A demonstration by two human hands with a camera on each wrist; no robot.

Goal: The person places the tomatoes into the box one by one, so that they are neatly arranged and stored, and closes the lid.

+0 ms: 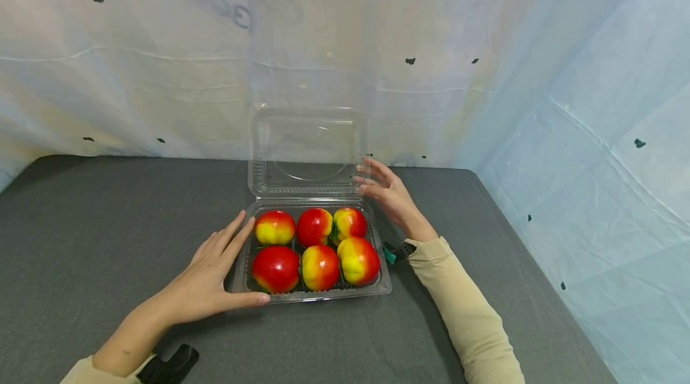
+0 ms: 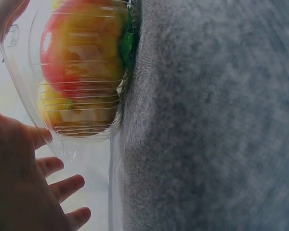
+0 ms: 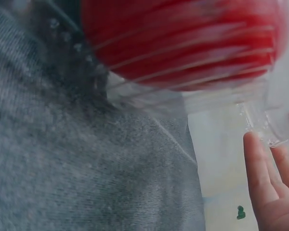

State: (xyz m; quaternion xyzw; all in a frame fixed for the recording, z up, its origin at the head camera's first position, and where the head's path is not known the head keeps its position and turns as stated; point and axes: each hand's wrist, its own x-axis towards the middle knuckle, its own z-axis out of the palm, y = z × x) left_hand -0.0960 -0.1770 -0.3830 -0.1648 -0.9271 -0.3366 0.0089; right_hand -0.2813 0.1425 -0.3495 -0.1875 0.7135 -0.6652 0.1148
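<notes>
A clear plastic clamshell box (image 1: 345,296) sits on the table with its lid (image 1: 309,147) standing up at the back. Several shiny red-and-yellow fruits that look like peaches (image 1: 275,268) lie in its base in two rows. My left hand (image 1: 207,276) is spread around the left front corner, thumb along the front rim and fingers by the left side. At the lid's lower right edge is my right hand (image 1: 392,195), its fingers extended and touching or very near the plastic. The left wrist view shows a fruit (image 2: 82,53) and a green leaf through the ribbed wall.
A dark grey cloth (image 1: 135,222) covers the table. Pale plastic sheeting (image 1: 323,30) hangs behind it, and more sheeting (image 1: 609,192) runs along the right side. Black bands (image 1: 169,366) are on the wrists.
</notes>
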